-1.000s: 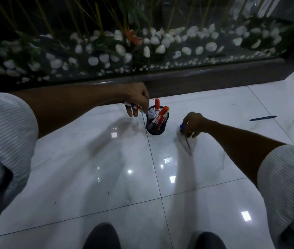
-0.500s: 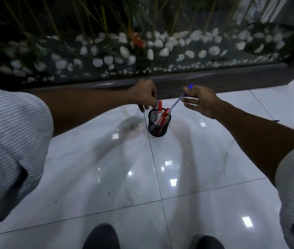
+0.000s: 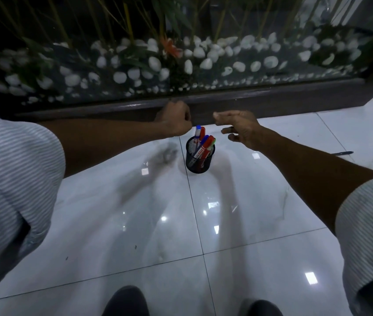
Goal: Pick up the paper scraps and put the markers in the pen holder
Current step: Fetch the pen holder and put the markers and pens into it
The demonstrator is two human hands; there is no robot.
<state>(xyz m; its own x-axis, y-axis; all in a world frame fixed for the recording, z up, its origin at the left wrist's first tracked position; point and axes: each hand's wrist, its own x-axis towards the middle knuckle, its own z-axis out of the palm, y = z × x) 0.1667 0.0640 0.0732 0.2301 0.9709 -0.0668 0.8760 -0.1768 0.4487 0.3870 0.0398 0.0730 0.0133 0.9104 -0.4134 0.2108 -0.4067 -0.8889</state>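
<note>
A black mesh pen holder (image 3: 201,165) stands on the white tiled floor, a little in front of the dark wooden ledge. Several markers (image 3: 203,144) with red, blue and green caps stick out of it, leaning to the right. My left hand (image 3: 175,119) hovers just up and left of the holder as a closed fist, with nothing visible in it. To the holder's upper right, my right hand (image 3: 240,127) is held with fingers spread and empty. I see no paper scraps.
A blue pen (image 3: 343,153) lies on the floor at the far right, past my right forearm. A glass-fronted planter (image 3: 181,65) with white pebbles and stems runs along the back above the ledge (image 3: 272,101). My shoes (image 3: 126,302) show at the bottom edge.
My right hand lifted a blue pen off the floor, put it into the holder and let go. My left hand released its markers into the holder and closed into a fist.
</note>
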